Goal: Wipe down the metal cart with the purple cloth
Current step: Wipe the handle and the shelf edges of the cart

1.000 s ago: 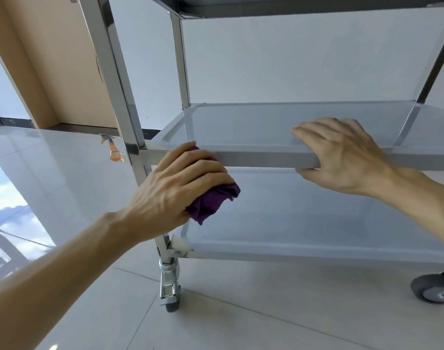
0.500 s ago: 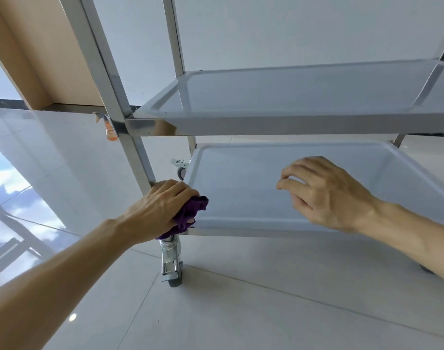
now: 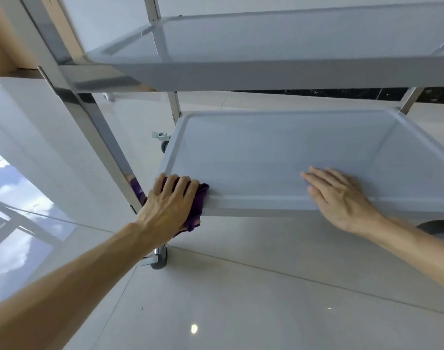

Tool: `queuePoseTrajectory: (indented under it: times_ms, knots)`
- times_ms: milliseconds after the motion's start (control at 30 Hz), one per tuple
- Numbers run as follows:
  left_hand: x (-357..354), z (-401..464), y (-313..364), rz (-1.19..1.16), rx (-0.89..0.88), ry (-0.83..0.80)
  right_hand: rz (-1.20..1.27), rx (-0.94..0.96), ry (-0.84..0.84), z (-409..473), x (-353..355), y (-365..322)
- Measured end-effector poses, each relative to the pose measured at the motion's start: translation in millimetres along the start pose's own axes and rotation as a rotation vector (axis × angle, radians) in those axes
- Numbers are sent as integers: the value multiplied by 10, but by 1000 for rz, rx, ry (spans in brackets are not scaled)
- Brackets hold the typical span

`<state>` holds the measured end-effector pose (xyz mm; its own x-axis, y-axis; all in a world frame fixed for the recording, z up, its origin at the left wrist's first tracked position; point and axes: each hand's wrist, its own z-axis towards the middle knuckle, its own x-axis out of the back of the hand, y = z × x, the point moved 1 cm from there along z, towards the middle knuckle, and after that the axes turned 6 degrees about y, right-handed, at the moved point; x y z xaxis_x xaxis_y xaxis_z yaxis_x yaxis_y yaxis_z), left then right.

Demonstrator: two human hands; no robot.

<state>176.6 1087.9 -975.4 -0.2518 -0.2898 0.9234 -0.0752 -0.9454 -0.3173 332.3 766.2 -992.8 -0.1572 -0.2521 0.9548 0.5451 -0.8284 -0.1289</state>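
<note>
Crumpled purple cloth draped over the near-left corner of the shiny metal cart's bottom shelf

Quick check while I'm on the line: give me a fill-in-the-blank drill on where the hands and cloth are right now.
1. The purple cloth is under the ____ hand.
2. That cloth sits at the front-left corner of the ____ shelf.
3. The right hand lies ____ on that shelf, holding nothing.
4. Below that corner a caster wheel stands on the ____.

Missing words: left; bottom; flat; floor
</note>
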Motion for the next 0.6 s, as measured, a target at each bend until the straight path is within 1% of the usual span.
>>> queuePoseTrajectory:
  times_ms: [67,233,300,367,467,533,600]
  knots:
    - [6,122,193,-39,-22,33,3,-12,10,-1,-21,-7]
    - [70,603,870,-68,-88,44,-9,-13,22,-20,-17,-33]
    - [94,715,1008,-102,-105,65,-9,-17,8,-22,2,-22]
    - [90,744,987,-160,-138,65,-9,-14,1,-35,9,-20]
    - [109,660,763,-284,-176,7,-16,-13,-22,-33,33,-18]
    - [130,555,562,-308,-157,-11,-18,-37,-70,6,73,-30]
    - [129,427,331,-350,-90,-37,28,-86,-98,58,162,-117]
